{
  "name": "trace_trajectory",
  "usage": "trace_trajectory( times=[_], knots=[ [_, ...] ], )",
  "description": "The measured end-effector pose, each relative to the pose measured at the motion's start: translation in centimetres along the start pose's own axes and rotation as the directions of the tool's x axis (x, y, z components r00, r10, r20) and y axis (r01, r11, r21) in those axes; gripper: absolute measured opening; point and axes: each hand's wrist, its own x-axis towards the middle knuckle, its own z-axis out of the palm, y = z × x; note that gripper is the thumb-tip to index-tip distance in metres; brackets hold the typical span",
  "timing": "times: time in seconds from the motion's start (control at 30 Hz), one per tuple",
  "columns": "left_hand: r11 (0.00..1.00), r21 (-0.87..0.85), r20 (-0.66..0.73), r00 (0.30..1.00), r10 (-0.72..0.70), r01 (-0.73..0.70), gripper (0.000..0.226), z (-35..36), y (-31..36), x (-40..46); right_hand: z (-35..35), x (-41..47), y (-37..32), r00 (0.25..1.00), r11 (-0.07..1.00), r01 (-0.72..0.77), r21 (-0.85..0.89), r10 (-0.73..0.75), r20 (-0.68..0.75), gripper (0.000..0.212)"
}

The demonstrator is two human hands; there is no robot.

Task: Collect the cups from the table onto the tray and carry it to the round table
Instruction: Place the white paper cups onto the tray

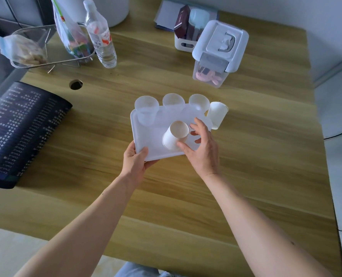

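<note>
Your right hand (201,145) curls around the white paper cup (175,135), thumb and fingers pinching its sides above the near part of the white rectangular plastic tray (142,134); set it down upright, clear of the three cups along the far rim. Your left hand (136,159) pinches the tray's near-left corner, so keep it level over the wooden tabletop (256,146).

A clear water bottle (101,37) stands at the far left of a wooden desk (246,156), beside a wire basket (46,54) holding bagged snacks. A lidded plastic storage box (219,52) sits far right, near a white organiser (183,45). A dark printed mat (20,132) lies left.
</note>
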Motion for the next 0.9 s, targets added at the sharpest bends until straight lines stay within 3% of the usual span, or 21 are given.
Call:
trace_trajectory(
  times=[0.17,0.33,0.5,0.67,0.77,0.9],
  knots=[
    [1.0,0.007,-0.025,1.0,-0.006,0.006,0.035,0.5,0.4,1.3,-1.6,0.9,1.6,0.982,0.999,0.038,-0.002,-0.038,-0.184,0.049],
    [1.0,-0.002,-0.073,0.997,0.002,-0.002,0.033,1.0,1.0,2.8,-2.7,3.6,5.5,0.919,0.996,-0.091,0.01,0.088,-0.383,0.036],
    [1.0,0.002,-0.109,0.994,0.014,-0.014,0.034,0.6,1.4,4.2,-1.6,6.0,8.8,0.889,0.947,-0.319,0.041,0.314,-0.334,0.047],
    [1.0,0.006,-0.131,0.991,0.028,-0.028,0.033,-0.1,1.5,4.9,0.2,7.6,9.2,0.765,0.791,-0.598,0.129,0.612,-0.201,0.069],
    [1.0,0.002,-0.159,0.987,0.022,-0.022,0.032,-0.5,1.4,5.3,1.1,8.3,9.3,0.705,0.723,-0.678,0.132,0.69,-0.164,0.071],
    [1.0,0.0,-0.162,0.986,0.027,-0.028,0.032,-0.2,1.4,5.4,1.4,8.6,10.0,0.679,0.693,-0.708,0.135,0.721,-0.135,0.064]
  ],
)
